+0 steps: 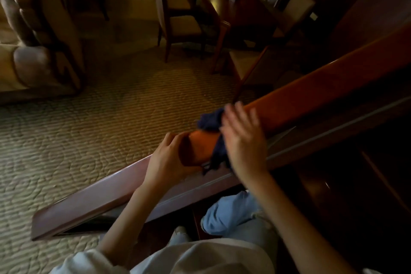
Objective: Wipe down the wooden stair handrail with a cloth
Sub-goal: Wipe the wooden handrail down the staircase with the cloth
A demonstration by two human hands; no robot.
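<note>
Patterned carpet covers the floor below. The wooden handrail slants up to the right. The left hand grips its lower end, fingers curled round it. The right hand, fingers straight and together, presses a dark blue cloth draped over the rail just above.

Single wide-angle head view, steeply down and forward, close above the handrail, carpet beyond.

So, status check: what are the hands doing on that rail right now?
Left hand grips the handrail at its lower end. Right hand, fingers straight, presses the dark cloth on it. Rail ahead bare.
</note>
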